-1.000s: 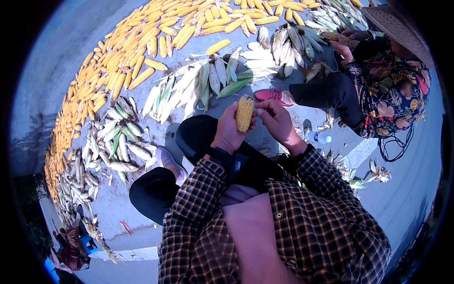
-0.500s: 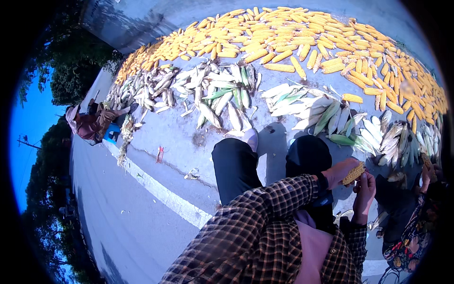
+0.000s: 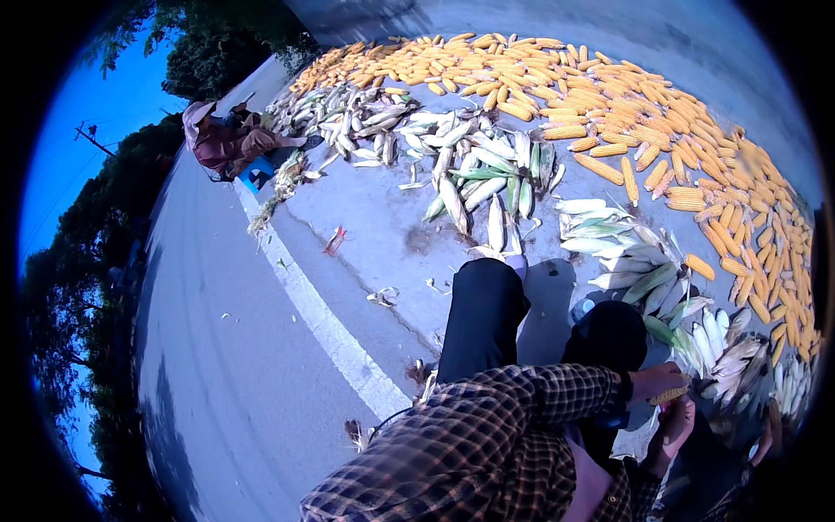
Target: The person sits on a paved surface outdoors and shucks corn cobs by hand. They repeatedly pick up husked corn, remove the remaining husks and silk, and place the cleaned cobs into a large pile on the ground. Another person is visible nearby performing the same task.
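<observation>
Yellow cob at four o'clock: left hand clenched over it, right hand cupping beneath. Judged stiff, light, knobbly; best gripped mid-length.

You're outdoors on a grey paved road in bright sun, with a white painted line running across it. Yellow husked cobs are spread out in a wide band over the pavement, and a pile of unhusked ears lies beside them. Dark trees line the left edge under a clear blue sky. Another person crouches far up the road.
</observation>
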